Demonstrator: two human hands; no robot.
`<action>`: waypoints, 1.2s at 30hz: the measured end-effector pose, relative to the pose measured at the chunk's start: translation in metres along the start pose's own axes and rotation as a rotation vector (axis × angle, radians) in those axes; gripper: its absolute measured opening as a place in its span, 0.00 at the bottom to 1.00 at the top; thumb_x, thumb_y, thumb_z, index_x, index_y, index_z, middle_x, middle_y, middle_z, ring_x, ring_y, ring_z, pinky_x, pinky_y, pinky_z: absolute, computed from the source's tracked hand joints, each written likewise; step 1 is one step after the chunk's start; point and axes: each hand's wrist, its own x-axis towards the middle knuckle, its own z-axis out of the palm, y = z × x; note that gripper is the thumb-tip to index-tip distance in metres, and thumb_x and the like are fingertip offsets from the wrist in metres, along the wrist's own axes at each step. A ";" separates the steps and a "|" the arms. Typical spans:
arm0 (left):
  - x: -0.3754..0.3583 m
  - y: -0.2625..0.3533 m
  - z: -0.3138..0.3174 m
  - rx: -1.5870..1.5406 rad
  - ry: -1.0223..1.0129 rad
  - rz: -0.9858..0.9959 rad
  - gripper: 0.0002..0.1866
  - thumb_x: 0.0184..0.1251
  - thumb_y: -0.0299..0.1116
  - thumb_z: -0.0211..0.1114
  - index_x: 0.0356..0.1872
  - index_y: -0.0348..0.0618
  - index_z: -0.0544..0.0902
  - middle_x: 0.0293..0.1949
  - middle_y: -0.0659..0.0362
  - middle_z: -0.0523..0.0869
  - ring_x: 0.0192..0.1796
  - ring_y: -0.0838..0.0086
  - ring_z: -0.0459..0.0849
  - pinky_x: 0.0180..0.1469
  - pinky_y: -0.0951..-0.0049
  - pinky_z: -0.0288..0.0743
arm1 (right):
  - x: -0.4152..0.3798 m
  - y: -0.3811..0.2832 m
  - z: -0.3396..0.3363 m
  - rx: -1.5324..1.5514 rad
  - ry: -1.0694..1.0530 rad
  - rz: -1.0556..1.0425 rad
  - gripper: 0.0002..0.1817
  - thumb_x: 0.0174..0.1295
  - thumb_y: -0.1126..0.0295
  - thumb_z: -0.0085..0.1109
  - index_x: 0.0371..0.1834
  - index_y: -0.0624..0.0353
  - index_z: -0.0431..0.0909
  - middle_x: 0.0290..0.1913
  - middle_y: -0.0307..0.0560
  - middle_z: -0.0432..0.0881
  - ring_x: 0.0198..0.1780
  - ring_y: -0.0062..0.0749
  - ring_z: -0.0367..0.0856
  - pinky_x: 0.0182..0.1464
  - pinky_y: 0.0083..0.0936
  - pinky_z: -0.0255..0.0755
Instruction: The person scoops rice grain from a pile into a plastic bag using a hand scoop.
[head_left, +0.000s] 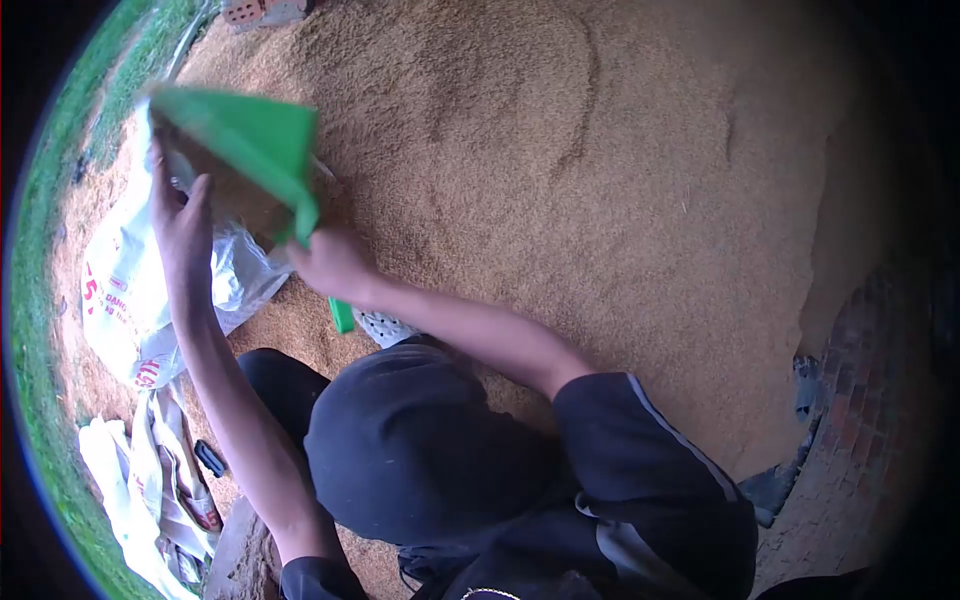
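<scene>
My right hand (pixel 335 265) grips the handle of a green dustpan (pixel 255 135), which is tilted over the mouth of a white plastic sack (pixel 125 265) with red lettering. Brown grain shows below the pan, at the sack's opening, and the pan is blurred by motion. At the upper rim of the sack is my left hand (pixel 185 230), its thumb raised and its fingers closed on the edge, partly hidden. The green handle end sticks out under my right wrist. A broad spread of grain (pixel 520 200) lies around the sack and beyond it.
More white sacks (pixel 125 490) lie crumpled at lower left, beside a small dark object (pixel 210 458). A red brick (pixel 262 12) rests at the top edge. Grass (pixel 45 330) borders the left, brick paving (pixel 850 420) the right. A dark cap (pixel 420 440) fills the lower middle.
</scene>
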 end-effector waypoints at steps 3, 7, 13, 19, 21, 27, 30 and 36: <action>-0.001 0.003 -0.015 -0.140 0.126 -0.086 0.35 0.59 0.21 0.55 0.68 0.36 0.52 0.50 0.52 0.76 0.45 0.75 0.77 0.48 0.78 0.71 | 0.011 -0.004 -0.003 -0.293 0.557 -0.420 0.12 0.61 0.68 0.50 0.35 0.69 0.72 0.18 0.46 0.74 0.12 0.36 0.73 0.12 0.21 0.68; -0.005 0.003 -0.024 -0.059 0.094 -0.180 0.36 0.59 0.20 0.55 0.69 0.39 0.51 0.54 0.53 0.74 0.42 0.79 0.75 0.44 0.81 0.69 | -0.006 0.033 -0.031 -0.194 0.437 -0.111 0.11 0.63 0.69 0.48 0.32 0.69 0.72 0.17 0.44 0.74 0.14 0.31 0.74 0.10 0.20 0.65; -0.008 0.001 -0.011 0.060 0.032 -0.054 0.36 0.58 0.19 0.54 0.69 0.40 0.51 0.66 0.54 0.62 0.53 0.76 0.71 0.54 0.79 0.65 | -0.166 0.082 -0.166 0.104 0.666 0.565 0.11 0.65 0.68 0.48 0.32 0.65 0.71 0.17 0.36 0.70 0.17 0.23 0.71 0.17 0.24 0.63; 0.000 -0.010 -0.001 0.086 -0.019 -0.051 0.36 0.61 0.20 0.54 0.70 0.44 0.51 0.71 0.51 0.51 0.70 0.69 0.52 0.68 0.72 0.47 | -0.590 0.267 -0.286 -0.787 1.511 1.291 0.17 0.58 0.58 0.55 0.33 0.65 0.74 0.23 0.49 0.79 0.25 0.35 0.81 0.27 0.34 0.74; 0.003 -0.017 0.000 0.061 -0.025 -0.037 0.35 0.62 0.22 0.54 0.70 0.45 0.50 0.71 0.50 0.48 0.72 0.67 0.46 0.70 0.69 0.42 | -0.705 0.289 -0.273 -0.888 1.561 1.535 0.16 0.54 0.61 0.57 0.31 0.65 0.79 0.35 0.50 0.82 0.33 0.37 0.82 0.34 0.32 0.76; 0.001 0.001 0.010 0.080 -0.020 -0.053 0.34 0.63 0.23 0.52 0.70 0.46 0.50 0.71 0.51 0.48 0.71 0.65 0.50 0.70 0.67 0.44 | -0.656 0.283 -0.206 -0.387 2.154 1.655 0.45 0.57 0.62 0.54 0.68 0.63 0.32 0.49 0.68 0.74 0.43 0.57 0.79 0.44 0.46 0.75; 0.002 0.005 0.015 0.111 -0.007 -0.085 0.34 0.63 0.24 0.52 0.70 0.47 0.51 0.71 0.51 0.48 0.71 0.65 0.52 0.70 0.67 0.45 | -0.572 0.270 -0.214 -0.417 1.913 1.707 0.50 0.55 0.61 0.56 0.67 0.62 0.27 0.48 0.73 0.71 0.44 0.62 0.78 0.45 0.49 0.74; 0.011 -0.013 0.017 0.041 -0.025 -0.063 0.34 0.63 0.24 0.51 0.70 0.44 0.49 0.71 0.51 0.47 0.71 0.64 0.49 0.71 0.66 0.44 | -0.431 0.247 -0.207 -0.331 1.752 1.461 0.47 0.55 0.59 0.56 0.66 0.69 0.33 0.40 0.70 0.75 0.38 0.60 0.80 0.39 0.47 0.77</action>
